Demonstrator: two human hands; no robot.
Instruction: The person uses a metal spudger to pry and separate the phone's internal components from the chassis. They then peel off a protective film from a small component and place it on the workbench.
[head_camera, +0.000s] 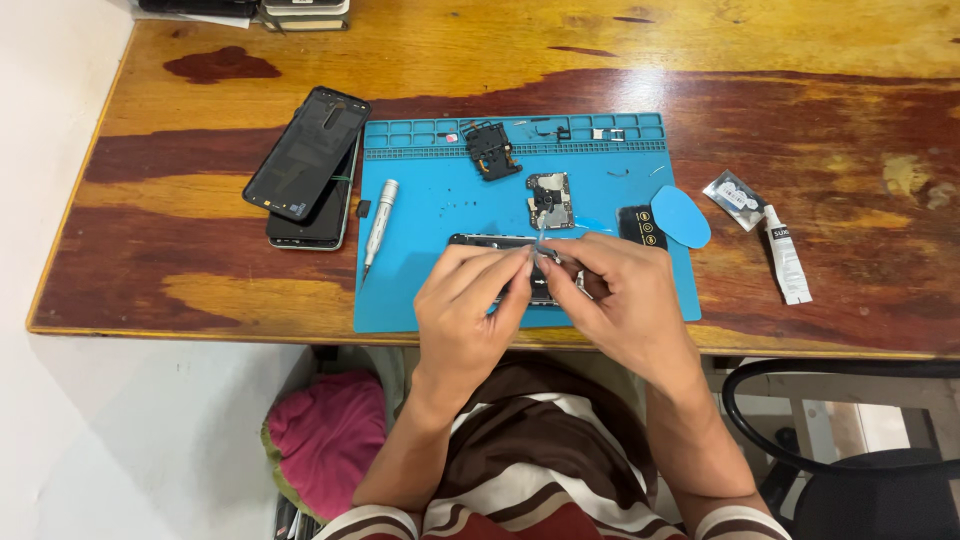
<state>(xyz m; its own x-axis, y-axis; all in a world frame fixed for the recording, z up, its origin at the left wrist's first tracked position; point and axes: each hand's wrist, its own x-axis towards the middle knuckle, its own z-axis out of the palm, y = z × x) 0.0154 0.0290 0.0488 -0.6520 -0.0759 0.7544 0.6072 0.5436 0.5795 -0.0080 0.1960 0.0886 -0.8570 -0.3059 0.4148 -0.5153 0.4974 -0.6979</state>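
On the wooden counter (200, 290), at the left, lie two flat phone parts stacked at a slant: a black back cover (307, 152) on top and a dark phone body (318, 215) under it, its edge showing below and to the right. Just beside them, on the left edge of the one blue work mat (420, 280), lies a single silver screwdriver (379, 226), tip toward the person. Along the mat's far rim runs a row of small compartments with a few tiny parts in them; below it sit two loose phone pieces, a black frame piece (490, 150) and a circuit board (549, 198). Near the mat's front, both hands meet over one opened phone (490, 241), which lies across the mat and is mostly hidden under them. The left hand (462, 305) pinches its fingertips together at the phone; the right hand (620, 300) is closed on thin tweezers (541, 238) pointing up toward the circuit board. To the right lie one blue oval pick (681, 216), partly over a small black card (640, 225), then off the mat one small clear packet (735, 198) and one white glue tube (787, 256)
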